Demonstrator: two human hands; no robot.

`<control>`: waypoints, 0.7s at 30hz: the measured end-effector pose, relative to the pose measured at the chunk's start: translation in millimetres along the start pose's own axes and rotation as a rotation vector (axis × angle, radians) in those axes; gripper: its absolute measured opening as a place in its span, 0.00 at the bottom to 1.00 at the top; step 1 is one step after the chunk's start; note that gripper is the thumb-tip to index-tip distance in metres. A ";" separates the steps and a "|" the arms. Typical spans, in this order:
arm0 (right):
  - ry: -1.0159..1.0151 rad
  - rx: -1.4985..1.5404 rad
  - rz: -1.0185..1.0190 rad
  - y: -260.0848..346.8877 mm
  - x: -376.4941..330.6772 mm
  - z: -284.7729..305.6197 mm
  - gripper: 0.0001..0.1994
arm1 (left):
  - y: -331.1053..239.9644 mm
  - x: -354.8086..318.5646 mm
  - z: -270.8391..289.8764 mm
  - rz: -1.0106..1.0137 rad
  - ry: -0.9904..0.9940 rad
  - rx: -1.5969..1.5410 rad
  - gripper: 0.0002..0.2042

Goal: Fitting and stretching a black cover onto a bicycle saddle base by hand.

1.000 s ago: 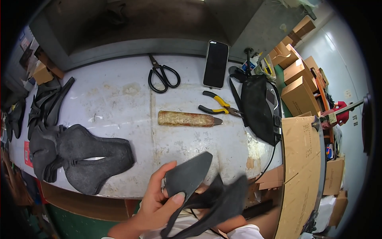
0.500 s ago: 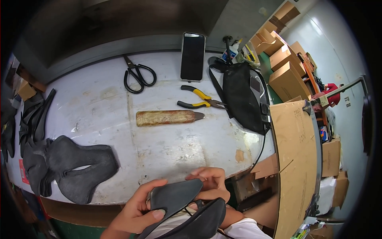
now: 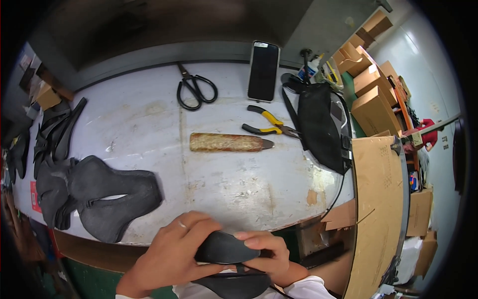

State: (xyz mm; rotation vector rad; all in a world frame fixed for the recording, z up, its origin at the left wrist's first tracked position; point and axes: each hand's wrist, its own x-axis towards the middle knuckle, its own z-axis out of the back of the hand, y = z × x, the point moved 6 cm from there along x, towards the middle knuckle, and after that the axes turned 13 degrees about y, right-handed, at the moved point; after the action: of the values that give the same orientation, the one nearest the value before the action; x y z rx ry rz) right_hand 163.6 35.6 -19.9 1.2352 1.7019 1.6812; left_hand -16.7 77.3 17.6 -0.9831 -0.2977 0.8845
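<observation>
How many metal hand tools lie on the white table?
3. The black scissors lie at the far side, the yellow-handled pliers right of centre, and the wrapped-handle knife just before the pliers. The black bag may hide more.

1. The scissors [image 3: 195,90] lay at eleven o'clock on the workbench [image 3: 149,124], the phone [image 3: 264,71] at twelve.
2. The pliers [image 3: 271,124] lay just behind the wrapped tool [image 3: 230,142] — mid-bench.
3. The bag [image 3: 321,127] lay at two o'clock.
4. Stacked cut pieces [image 3: 94,192] lay at nine o'clock.
5. Both hands — left hand [image 3: 172,251], right hand [image 3: 269,251] — met at six o'clock.
</observation>
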 end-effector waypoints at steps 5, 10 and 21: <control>0.122 -0.816 0.320 23.5 8.0 -3.1 0.05 | -13.0 0.5 -3.5 -0.235 0.020 -0.125 0.32; 0.077 -0.734 0.301 25.0 7.6 10.6 0.10 | -20.1 -8.9 -10.8 -0.286 -0.123 0.217 0.24; -0.034 -0.683 0.490 27.9 2.7 1.3 0.11 | -26.5 -16.0 -11.5 -0.337 -0.238 0.271 0.21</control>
State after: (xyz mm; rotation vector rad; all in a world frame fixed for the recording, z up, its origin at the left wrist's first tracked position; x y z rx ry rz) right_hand 171.1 34.6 7.1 1.3600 0.6941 2.2320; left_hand -6.4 51.5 35.6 -0.5551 -0.5148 0.7094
